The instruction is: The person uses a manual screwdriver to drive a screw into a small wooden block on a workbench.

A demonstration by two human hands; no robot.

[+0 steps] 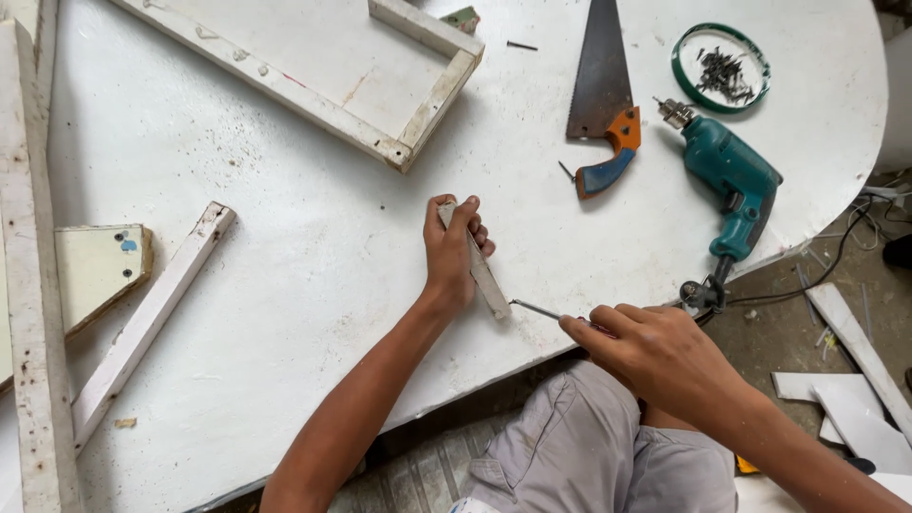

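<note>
gripping a thin metal-shafted screwdriver (543,311), the right hand (660,356) is closed round its handle and points the tip at the end of a short white-painted wooden strip (480,271), seemingly to drive into that end. the left hand (452,252) wraps the strip, fingers curled over it, pinning it to the round white table (313,275) so it stays put. farther off lie a teal electric drill (733,180), an orange-handled handsaw (603,90), a green-rimmed dish of screws (722,68) and a white wooden frame (380,95).
</note>
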